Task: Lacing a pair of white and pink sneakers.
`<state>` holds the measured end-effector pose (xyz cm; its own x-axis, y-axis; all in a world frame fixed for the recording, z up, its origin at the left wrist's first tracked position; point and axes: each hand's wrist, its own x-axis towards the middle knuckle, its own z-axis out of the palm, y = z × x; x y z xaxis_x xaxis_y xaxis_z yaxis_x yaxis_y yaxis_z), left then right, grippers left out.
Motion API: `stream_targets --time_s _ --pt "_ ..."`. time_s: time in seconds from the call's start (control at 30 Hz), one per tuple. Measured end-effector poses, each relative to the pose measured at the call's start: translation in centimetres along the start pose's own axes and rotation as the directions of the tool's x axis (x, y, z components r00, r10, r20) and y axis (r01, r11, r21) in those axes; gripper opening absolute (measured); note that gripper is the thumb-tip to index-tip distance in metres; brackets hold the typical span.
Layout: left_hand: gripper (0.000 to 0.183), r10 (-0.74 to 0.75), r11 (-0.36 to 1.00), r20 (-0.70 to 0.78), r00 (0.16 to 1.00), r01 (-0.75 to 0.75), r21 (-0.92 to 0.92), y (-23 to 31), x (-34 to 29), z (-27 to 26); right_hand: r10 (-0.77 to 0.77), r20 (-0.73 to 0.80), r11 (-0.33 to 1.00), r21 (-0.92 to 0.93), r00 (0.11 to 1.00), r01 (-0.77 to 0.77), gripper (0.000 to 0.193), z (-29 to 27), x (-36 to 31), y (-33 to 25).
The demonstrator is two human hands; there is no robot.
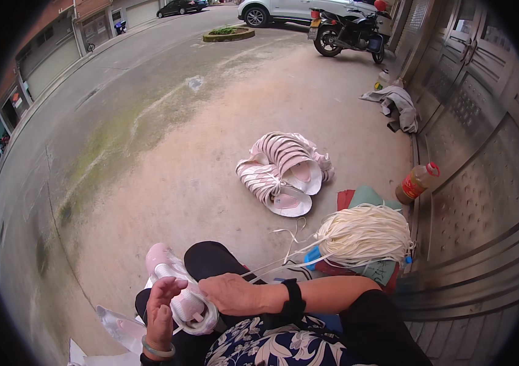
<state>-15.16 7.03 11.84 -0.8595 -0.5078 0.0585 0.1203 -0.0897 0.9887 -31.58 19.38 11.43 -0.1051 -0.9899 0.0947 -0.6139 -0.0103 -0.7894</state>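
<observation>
A pink-and-white shoe [177, 277] rests against my lap, its toe pointing away. At its left side my left hand [163, 305] is open, fingers raised and bent toward the shoe, a bracelet on the wrist. My right hand [232, 293] is closed at the shoe's right side; its fingertips are hidden, so what they grip does not show. White shoelaces [284, 261] run from a thick bundle of laces [366, 235] on the right and pass out of sight at my right hand. A flat pink-and-white shoe piece [119, 326] lies left of my left hand.
Ahead on the concrete stands a stack of laced pink-and-white shoe uppers [284, 168]. A bottle with a red cap [417, 183] is beside the metal door [473, 152]. Cloth [396, 104] lies farther along the wall. A motorcycle [351, 33] and a white car [296, 11] are parked beyond.
</observation>
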Motion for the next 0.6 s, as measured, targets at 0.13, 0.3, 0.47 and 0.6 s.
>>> stream_targets --time_s 0.13,0.3,0.47,0.6 --pt "0.090 -0.119 0.928 0.088 0.989 0.142 -0.345 1.3 0.1 1.9 -0.122 0.134 0.966 0.244 0.983 0.087 0.008 -1.0 2.4 -5.5" --pt "0.082 -0.125 0.914 0.141 0.982 0.170 -0.369 -0.6 -1.0 1.0 -0.180 0.016 0.864 0.480 0.984 0.150 0.008 -2.3 2.3 -5.5" --pt "0.029 -0.249 0.937 0.280 0.927 0.304 -0.173 0.8 -1.2 0.2 -0.150 0.171 0.946 0.310 0.974 0.092 0.013 -5.9 1.4 -3.1" --pt "0.016 -0.191 0.978 0.196 0.962 0.204 -0.048 3.3 -1.9 0.1 -0.023 0.132 0.923 0.385 0.991 -0.030 0.012 -10.8 -0.2 -3.7"
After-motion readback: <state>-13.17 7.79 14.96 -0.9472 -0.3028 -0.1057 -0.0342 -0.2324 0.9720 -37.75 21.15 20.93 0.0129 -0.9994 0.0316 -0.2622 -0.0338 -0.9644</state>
